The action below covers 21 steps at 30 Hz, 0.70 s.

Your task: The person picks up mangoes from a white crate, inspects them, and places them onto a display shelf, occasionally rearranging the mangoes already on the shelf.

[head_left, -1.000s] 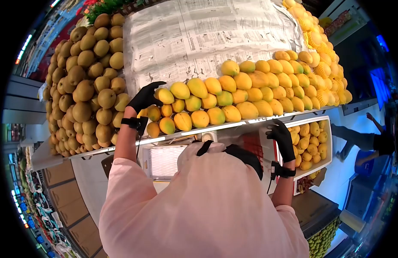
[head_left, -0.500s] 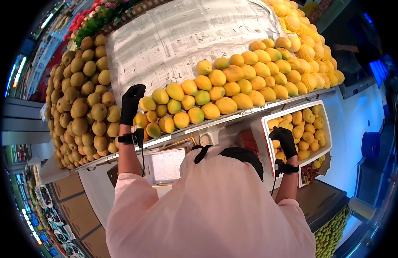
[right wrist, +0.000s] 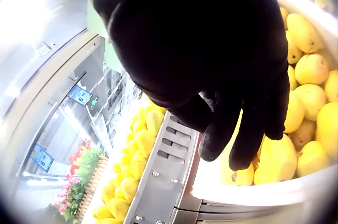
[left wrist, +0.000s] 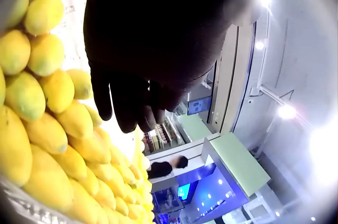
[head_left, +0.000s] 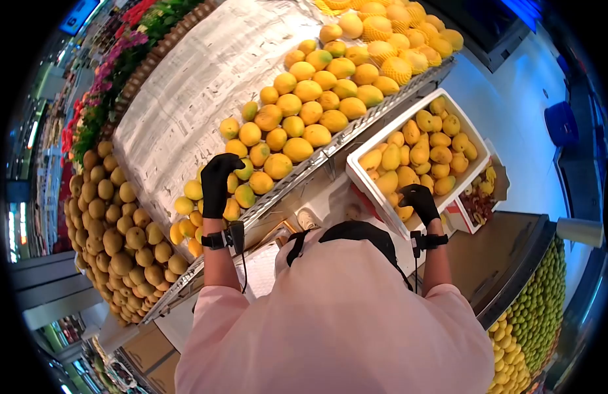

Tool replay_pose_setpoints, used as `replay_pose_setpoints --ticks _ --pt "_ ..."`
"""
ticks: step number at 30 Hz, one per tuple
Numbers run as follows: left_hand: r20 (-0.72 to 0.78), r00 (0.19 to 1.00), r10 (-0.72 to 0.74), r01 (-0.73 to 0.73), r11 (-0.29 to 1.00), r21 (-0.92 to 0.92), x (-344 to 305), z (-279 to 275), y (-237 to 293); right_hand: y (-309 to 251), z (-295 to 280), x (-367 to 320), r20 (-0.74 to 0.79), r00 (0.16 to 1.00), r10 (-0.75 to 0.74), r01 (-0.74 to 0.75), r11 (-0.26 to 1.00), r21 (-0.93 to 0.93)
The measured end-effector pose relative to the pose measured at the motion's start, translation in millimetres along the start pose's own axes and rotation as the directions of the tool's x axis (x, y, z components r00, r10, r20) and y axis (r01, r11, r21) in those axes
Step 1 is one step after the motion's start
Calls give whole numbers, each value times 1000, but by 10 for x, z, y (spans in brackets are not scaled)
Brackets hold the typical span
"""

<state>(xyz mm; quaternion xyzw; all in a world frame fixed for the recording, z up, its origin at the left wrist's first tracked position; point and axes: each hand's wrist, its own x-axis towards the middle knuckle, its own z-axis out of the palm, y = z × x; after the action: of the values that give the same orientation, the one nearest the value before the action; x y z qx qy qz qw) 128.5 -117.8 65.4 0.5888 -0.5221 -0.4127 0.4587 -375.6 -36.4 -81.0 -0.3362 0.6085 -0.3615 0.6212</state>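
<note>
My left hand [head_left: 218,182], in a black glove, hovers over the near rows of yellow mangoes [head_left: 278,166] on the display stand. Its fingers hang loosely bent in the left wrist view, with no fruit visible in them. The right hand [head_left: 419,202], gloved in black too, is above the near corner of a white foam box [head_left: 355,174] full of mangoes [head_left: 419,154]. In the right wrist view its fingers [right wrist: 248,145] bend down loosely over mangoes [right wrist: 277,160] in the box, and nothing shows in their grasp.
Newspaper [head_left: 179,79] lines the stand behind the mango rows. Brown round fruit [head_left: 113,230] is piled on the left, net-wrapped yellow fruit [head_left: 396,69] at the far end. A metal rail [head_left: 330,150] edges the stand. A carton of dark red fruit [head_left: 476,207] adjoins the foam box.
The view has turned right, toward the foam box. My left hand has left the mangoes at the row's left end; my right hand has moved from beside the box to over its near corner.
</note>
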Motion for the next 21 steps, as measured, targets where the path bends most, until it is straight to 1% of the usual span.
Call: replay_pose_setpoints --ticks 1,2,3,4,5,6,7,8,9,10,11,12,13,14,17,18,19,21 --pt "28 999 -37 38 999 -32 8 136 -14 44 -60 -32 -32 999 27 -28 999 -17" --pt "21 1000 6 -7 999 52 -17 304 70 58 -98 -74 -51 998 25 -25 1000 4" --pt "56 998 -9 8 1000 15 -13 403 58 266 -234 -8 21 976 -218 209 898 -388" --pt "87 996 -24 26 999 -21 -10 487 24 290 -256 -33 -48 993 -109 93 961 -261" --pt "115 993 -38 44 997 -57 -14 573 8 294 -280 -30 -97 995 6 -18 992 -124" --pt "137 990 -18 23 999 -38 -36 648 3 570 -428 138 -12 989 -145 128 909 -397" --pt "148 989 6 2 998 -60 -38 724 -34 850 -580 306 74 954 -291 272 733 -623" --pt "157 987 28 -15 997 -81 -55 788 -88 858 -605 276 70 950 -306 289 764 -577" --pt "165 985 51 -34 994 -104 -71 837 -125 863 -631 220 12 983 -181 168 887 -430" --pt "154 983 96 -98 995 8 -105 911 -55 768 -614 124 -47 998 -52 38 964 -262" --pt "170 978 123 -129 991 26 -108 939 -79 699 -579 65 -98 995 0 -10 995 -95" --pt "186 970 154 -165 986 40 -86 952 -144 646 -565 31 -140 989 55 -45 996 75" --pt "202 962 186 -200 978 53 -63 983 -162 642 -590 22 -171 979 113 -69 967 245" --pt "227 944 241 -286 939 191 -49 999 -176 730 -652 77 -141 990 13 6 991 137" --pt "200 966 161 -163 987 -5 -154 1167 -132 764 -650 130 -277 961 -5 14 999 31" --pt "230 951 207 -235 967 101 -206 1203 -83 819 -707 209 -283 959 -29 23 999 -26" --pt "238 952 191 -218 971 94 -247 1254 -50 835 -748 269 -289 956 -54 31 996 -84" --pt "255 955 154 -181 980 87 -323 1309 -18 884 -797 362 -303 951 60 -36 996 82"
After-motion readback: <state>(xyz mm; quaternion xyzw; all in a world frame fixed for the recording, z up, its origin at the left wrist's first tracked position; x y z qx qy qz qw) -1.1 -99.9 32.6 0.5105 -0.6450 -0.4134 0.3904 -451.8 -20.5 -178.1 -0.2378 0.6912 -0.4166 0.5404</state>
